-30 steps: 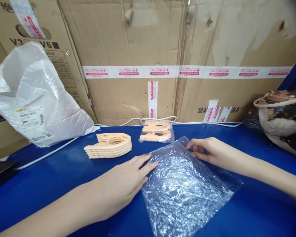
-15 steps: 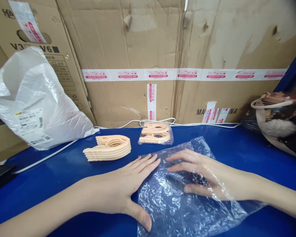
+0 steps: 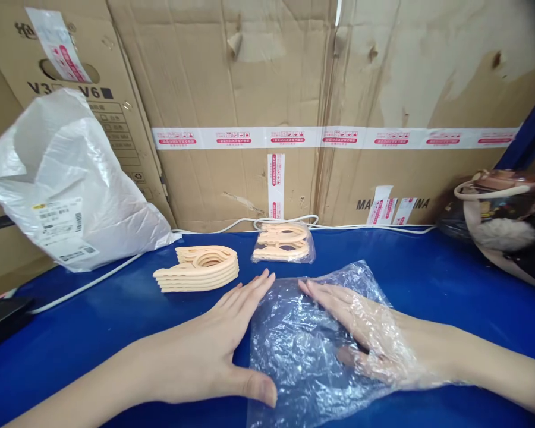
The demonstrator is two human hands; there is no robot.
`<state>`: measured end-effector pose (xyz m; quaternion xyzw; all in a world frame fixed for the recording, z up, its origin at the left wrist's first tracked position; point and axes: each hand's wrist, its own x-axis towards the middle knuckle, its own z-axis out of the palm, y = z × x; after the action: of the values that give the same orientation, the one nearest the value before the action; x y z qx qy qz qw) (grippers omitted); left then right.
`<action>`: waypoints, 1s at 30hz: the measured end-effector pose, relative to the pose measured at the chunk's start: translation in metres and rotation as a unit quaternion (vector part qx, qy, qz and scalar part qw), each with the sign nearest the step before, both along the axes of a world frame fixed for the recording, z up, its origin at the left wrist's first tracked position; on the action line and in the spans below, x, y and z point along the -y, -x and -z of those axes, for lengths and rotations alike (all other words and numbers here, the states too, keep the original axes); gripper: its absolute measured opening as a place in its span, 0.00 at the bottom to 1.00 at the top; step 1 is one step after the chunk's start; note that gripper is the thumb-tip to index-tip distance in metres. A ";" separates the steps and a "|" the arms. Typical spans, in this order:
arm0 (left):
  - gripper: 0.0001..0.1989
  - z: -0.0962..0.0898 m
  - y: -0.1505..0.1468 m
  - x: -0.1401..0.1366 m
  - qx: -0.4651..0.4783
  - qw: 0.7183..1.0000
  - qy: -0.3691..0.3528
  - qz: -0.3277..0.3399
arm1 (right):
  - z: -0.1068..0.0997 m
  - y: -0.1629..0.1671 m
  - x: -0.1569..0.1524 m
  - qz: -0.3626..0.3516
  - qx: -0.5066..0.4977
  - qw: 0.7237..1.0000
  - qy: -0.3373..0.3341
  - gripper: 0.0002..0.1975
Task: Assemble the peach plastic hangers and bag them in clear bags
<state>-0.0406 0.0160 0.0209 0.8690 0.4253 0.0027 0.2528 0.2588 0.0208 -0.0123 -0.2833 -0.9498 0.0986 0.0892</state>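
Observation:
A clear plastic bag [image 3: 294, 351] lies crinkled and flat on the blue tabletop [image 3: 160, 321]. My right hand [image 3: 370, 324] is inside it, seen through the film, fingers stretched toward the far edge and thumb apart. Along the bag's left edge rests my left hand [image 3: 214, 351], fingers straight and thumb spread, with nothing in it. Beyond its fingertips sits a neat stack of cream folding hangers [image 3: 196, 273]. Farther back, more hangers of the same colour show in a clear wrapped pack [image 3: 283, 244].
A white mailing bag [image 3: 84, 190] with a label stands at the left. Cardboard boxes [image 3: 232, 83] form the back wall, with a white cable [image 3: 227, 226] along their foot. A dark bag with a pompom [image 3: 508, 235] is at the right, a black object [image 3: 4, 321] at the left edge.
My right hand has gone deeper into the plastic bag, its fingers now closer together. My left hand has shifted slightly left, its fingers less spread. The view has moved a little.

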 end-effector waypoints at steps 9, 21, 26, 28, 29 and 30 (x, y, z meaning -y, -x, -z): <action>0.59 0.008 -0.014 0.013 0.061 0.996 -0.061 0.000 | -0.004 0.007 0.008 -0.027 -0.011 0.999 -0.039 0.42; 0.55 0.026 -0.016 0.006 0.080 0.986 -0.128 0.074 | -0.011 0.027 0.009 -0.096 -0.005 0.995 -0.012 0.38; 0.51 0.024 -0.022 0.010 0.080 0.982 -0.159 0.067 | -0.016 0.030 0.007 -0.102 -0.017 0.995 -0.013 0.41; 0.51 0.022 -0.023 0.010 0.080 0.979 -0.174 0.068 | -0.015 0.029 0.007 -0.092 -0.011 0.996 -0.013 0.42; 0.50 0.021 -0.023 0.010 0.079 0.978 -0.179 0.070 | -0.015 0.028 0.008 -0.087 -0.009 0.996 -0.012 0.42; 0.51 0.021 -0.022 0.010 0.078 0.978 -0.180 0.070 | -0.014 0.028 0.008 -0.083 -0.007 0.996 -0.013 0.42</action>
<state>-0.0182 0.0060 0.0001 0.9251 0.3348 0.1295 0.1239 0.2311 0.0128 0.0017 -0.2011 -0.9706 0.0955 0.0912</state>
